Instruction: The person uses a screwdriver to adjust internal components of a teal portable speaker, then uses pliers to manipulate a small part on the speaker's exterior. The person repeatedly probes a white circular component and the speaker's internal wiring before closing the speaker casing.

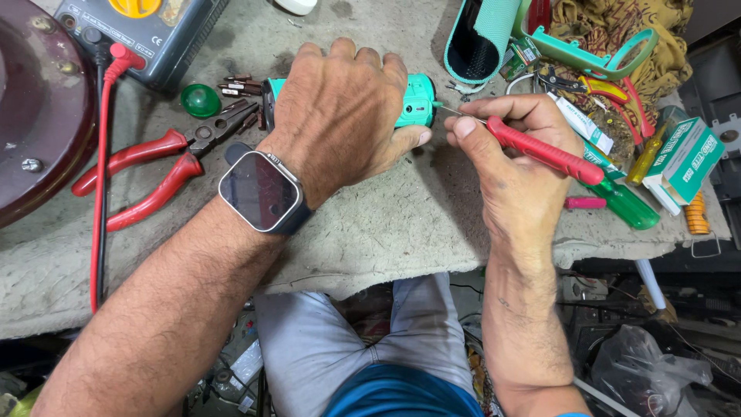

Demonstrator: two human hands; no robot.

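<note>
Bench: grey felt mat [401, 224], front edge near your wrists.
Left hand [340, 116]: fingers wrapped over turquoise device [417, 100].
Right hand [509, 162]: pinching red screwdriver [540, 150], tip at device's right end.
Room: pliers [154, 166] left of device, bare mat below it.

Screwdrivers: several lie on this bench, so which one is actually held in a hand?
The red-handled screwdriver, gripped in the right hand, tip at the teal device. The green-handled one lies untouched.

Red-handled pliers [154, 174], a multimeter [147, 27] and a green dome cap [200, 100] lie left.
</note>
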